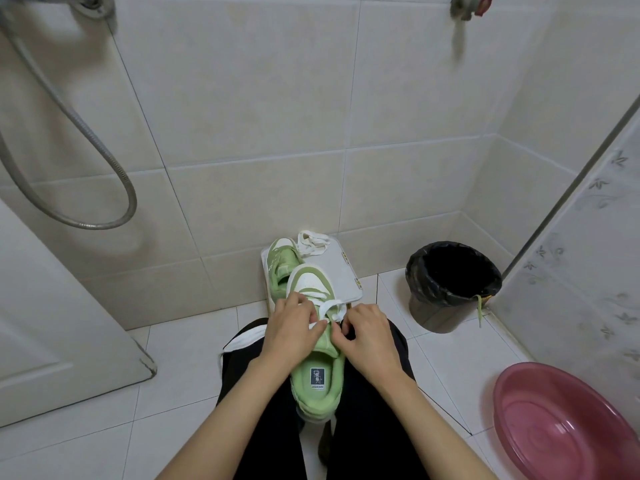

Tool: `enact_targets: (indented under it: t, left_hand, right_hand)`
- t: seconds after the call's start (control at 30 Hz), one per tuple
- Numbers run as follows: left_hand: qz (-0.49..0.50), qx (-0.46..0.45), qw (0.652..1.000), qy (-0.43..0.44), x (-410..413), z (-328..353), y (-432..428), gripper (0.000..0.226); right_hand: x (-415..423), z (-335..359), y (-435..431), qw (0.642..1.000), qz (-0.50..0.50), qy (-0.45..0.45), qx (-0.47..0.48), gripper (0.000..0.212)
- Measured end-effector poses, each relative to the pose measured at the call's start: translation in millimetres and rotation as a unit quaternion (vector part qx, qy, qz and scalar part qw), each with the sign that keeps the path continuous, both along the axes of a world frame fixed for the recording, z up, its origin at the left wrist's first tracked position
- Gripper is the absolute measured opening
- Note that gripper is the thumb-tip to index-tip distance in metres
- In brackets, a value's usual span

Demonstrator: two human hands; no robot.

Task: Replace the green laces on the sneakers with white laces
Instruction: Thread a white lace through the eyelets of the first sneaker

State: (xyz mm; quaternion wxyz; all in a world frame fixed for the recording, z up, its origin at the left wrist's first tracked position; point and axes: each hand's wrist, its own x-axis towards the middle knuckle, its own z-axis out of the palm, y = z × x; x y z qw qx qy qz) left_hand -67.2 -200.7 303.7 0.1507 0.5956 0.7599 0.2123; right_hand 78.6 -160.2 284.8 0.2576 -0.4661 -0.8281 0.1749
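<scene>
Hands, left (291,327) and right (370,334), pinch white lace (330,308) on sneaker (311,282); insole label (317,377) writing illegible.

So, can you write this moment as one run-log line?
step: threading white lace into near sneaker | left hand: pinches lace | right hand: curled at eyelets, grip unclear | green lace: hanging on bin

The light in here is soft and even, falling from overhead, bright on the pale wall tiles (263,98) with no hard glare. The shower hose (72,114) throws a wide, fuzzy shadow on the left wall. The inside of the bin (450,271) is plain black, with no detail. The pink basin (554,431) has a dull sheen. Tile lines bow toward the edges. The far valve (467,8) looks smeared, while the sneaker (317,379) in the middle is sharp.
</scene>
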Motion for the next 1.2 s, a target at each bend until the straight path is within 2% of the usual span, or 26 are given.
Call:
enact_targets:
  t: [0.07,0.17,0.33,0.4,0.63,0.73,0.83,0.93,1.0,1.07,1.13,1.2]
  left_hand:
    - [-0.017,0.004,0.999,-0.041,-2,0,-1,0.017]
    - [-0.021,0.02,0.991,-0.133,-17,8,-17,0.027]
    - [0.047,0.031,0.956,-0.289,-63,10,-72,0.021]
    - [0.08,0.039,0.944,-0.317,-79,12,-87,0.022]
    - [0.104,0.032,0.955,-0.275,-73,25,-88,0.02]
    - [0.081,0.022,0.947,-0.31,-58,36,-88,0.026]
    - [0.015,-0.076,0.929,-0.362,-49,35,-101,0.024]
    - [0.0,-0.15,0.942,-0.299,-51,25,-124,0.018]
    - [0.04,-0.114,0.968,-0.219,-56,17,-133,0.017]
    - [0.116,-0.033,0.981,-0.155,-61,12,-135,0.013]
    - [0.163,0.05,0.973,-0.159,-69,4,-131,0.01]
    - [0.15,0.059,0.973,-0.164,-80,-7,-124,0.027]
  right_hand:
    - [-1,0,1,1.0,-0.004,-0.012,0.009,0.032]
    - [-1,0,3,0.999,-0.008,-0.031,0.009,0.03]
    - [1,0,4,0.999,-0.005,-0.034,0.006,0.03]
    - [0,1,2,1.0,-0.006,-0.028,0.006,0.032]
    - [-7,9,-5,0.999,-0.009,-0.04,-0.004,0.026]
    - [-16,18,-12,0.996,-0.002,0.061,-0.057,0.01]
    - [-29,32,-20,0.983,0.034,0.143,-0.106,0.018]
    - [-39,39,-25,0.979,0.06,0.147,-0.124,0.022]
    - [-43,39,-28,0.98,0.08,0.128,-0.131,0.022]
    - [-47,34,-31,0.979,0.095,0.112,-0.141,0.023]
    - [-48,28,-34,0.98,0.098,0.105,-0.14,0.024]
    - [-47,25,-35,0.979,0.085,0.123,-0.136,0.028]
